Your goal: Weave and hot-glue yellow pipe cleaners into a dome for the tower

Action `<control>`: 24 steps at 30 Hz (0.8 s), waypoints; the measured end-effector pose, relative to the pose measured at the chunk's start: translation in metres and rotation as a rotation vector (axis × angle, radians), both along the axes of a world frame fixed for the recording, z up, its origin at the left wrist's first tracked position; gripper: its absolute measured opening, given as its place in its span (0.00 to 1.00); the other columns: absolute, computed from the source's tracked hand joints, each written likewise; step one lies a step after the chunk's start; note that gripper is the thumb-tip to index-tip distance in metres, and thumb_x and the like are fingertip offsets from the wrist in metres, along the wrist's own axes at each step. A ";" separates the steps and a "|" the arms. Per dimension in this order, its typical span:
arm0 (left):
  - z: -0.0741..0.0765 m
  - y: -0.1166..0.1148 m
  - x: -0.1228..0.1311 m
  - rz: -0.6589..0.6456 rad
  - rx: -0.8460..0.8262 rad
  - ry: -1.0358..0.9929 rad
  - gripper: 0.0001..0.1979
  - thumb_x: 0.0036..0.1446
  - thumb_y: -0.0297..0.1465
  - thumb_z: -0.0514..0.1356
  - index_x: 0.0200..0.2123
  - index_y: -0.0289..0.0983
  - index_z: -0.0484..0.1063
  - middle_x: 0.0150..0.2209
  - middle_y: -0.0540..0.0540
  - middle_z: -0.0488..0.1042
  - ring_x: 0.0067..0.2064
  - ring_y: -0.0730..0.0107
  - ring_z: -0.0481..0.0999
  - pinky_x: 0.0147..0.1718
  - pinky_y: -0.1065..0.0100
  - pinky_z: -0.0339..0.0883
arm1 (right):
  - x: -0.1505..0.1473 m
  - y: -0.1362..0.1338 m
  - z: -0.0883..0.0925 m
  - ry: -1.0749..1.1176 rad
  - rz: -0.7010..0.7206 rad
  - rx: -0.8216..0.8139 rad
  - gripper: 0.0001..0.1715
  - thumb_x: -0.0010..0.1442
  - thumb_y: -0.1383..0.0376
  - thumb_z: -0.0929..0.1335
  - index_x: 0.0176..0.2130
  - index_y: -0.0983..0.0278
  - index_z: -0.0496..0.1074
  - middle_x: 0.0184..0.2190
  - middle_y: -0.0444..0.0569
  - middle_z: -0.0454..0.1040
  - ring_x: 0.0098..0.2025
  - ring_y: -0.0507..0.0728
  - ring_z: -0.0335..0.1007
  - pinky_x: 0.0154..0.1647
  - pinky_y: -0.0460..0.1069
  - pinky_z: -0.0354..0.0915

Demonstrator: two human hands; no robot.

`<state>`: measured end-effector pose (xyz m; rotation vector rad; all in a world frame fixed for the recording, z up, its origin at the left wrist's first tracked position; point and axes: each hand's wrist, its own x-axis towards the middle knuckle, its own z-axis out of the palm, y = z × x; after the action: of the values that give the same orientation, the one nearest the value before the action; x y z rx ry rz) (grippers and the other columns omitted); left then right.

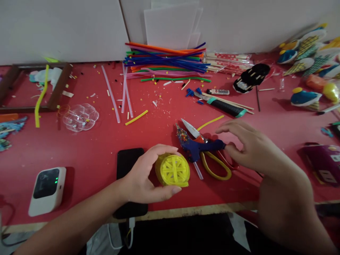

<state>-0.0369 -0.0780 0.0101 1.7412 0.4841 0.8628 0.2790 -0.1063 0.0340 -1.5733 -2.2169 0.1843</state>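
My left hand (148, 175) grips a round yellow wheel-shaped piece (172, 170) made of pipe cleaner, holding it just above the red table (92, 145) near the front edge. My right hand (249, 147) hovers over the rear of a blue glue gun (198, 146), fingers curved and apart, its fingertips at or just above the gun's handle. The gun lies across scissors with yellow and red handles (215, 164). A clear glue stick pokes out of the gun towards me.
A black phone (130, 166) lies under my left wrist and a white device with green lights (47, 189) sits at the front left. A pile of coloured pipe cleaners (167, 60), clear glue sticks (117, 94), a plastic flower-shaped tray (79, 117), a craft knife (225, 106) and colourful craft figures (308, 56) lie farther back.
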 end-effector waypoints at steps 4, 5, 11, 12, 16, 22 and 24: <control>-0.004 0.001 0.000 0.072 0.027 -0.056 0.38 0.48 0.30 0.74 0.61 0.41 0.65 0.53 0.39 0.74 0.53 0.56 0.79 0.52 0.60 0.76 | -0.010 -0.006 0.006 0.025 0.128 -0.043 0.17 0.59 0.70 0.66 0.49 0.59 0.69 0.45 0.53 0.75 0.49 0.64 0.74 0.51 0.59 0.73; -0.005 0.002 0.000 0.093 0.042 -0.073 0.38 0.48 0.30 0.74 0.62 0.41 0.65 0.53 0.38 0.74 0.54 0.55 0.79 0.53 0.59 0.76 | -0.016 -0.008 0.005 0.011 0.165 -0.062 0.19 0.59 0.70 0.66 0.50 0.60 0.68 0.45 0.54 0.75 0.49 0.65 0.73 0.51 0.60 0.73; -0.006 0.007 -0.001 0.149 0.133 -0.189 0.40 0.47 0.29 0.75 0.62 0.40 0.65 0.52 0.39 0.76 0.59 0.51 0.77 0.57 0.53 0.76 | -0.044 -0.010 -0.019 -0.048 0.125 -0.062 0.28 0.59 0.75 0.63 0.58 0.66 0.65 0.50 0.59 0.74 0.51 0.65 0.73 0.53 0.61 0.73; -0.005 0.008 -0.001 0.150 0.152 -0.202 0.41 0.47 0.29 0.76 0.63 0.40 0.64 0.52 0.40 0.76 0.60 0.51 0.76 0.58 0.53 0.76 | -0.046 -0.010 -0.022 -0.043 0.102 -0.064 0.28 0.58 0.74 0.63 0.59 0.67 0.66 0.50 0.59 0.73 0.50 0.65 0.73 0.52 0.61 0.74; -0.003 0.012 -0.001 0.153 0.236 -0.215 0.44 0.44 0.26 0.77 0.64 0.41 0.64 0.52 0.42 0.76 0.62 0.53 0.75 0.61 0.56 0.74 | -0.045 -0.010 -0.025 -0.101 0.020 -0.022 0.26 0.58 0.72 0.66 0.56 0.67 0.71 0.49 0.60 0.72 0.50 0.67 0.72 0.51 0.63 0.73; 0.001 0.015 -0.001 0.157 0.279 -0.253 0.43 0.46 0.25 0.75 0.64 0.40 0.63 0.51 0.43 0.76 0.62 0.56 0.76 0.60 0.57 0.75 | -0.041 -0.008 -0.017 -0.118 -0.022 -0.031 0.22 0.55 0.69 0.70 0.51 0.63 0.72 0.46 0.57 0.75 0.44 0.66 0.76 0.45 0.62 0.74; 0.002 0.015 -0.001 0.183 0.279 -0.261 0.43 0.46 0.26 0.75 0.64 0.42 0.64 0.51 0.43 0.77 0.61 0.54 0.77 0.59 0.55 0.76 | -0.039 -0.010 -0.015 -0.004 -0.020 -0.028 0.20 0.56 0.67 0.69 0.50 0.62 0.71 0.46 0.57 0.76 0.45 0.66 0.77 0.45 0.61 0.75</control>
<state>-0.0380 -0.0632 0.0117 1.8178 0.3648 1.3206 0.2400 -0.1160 0.0192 -1.6121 -2.2099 0.2072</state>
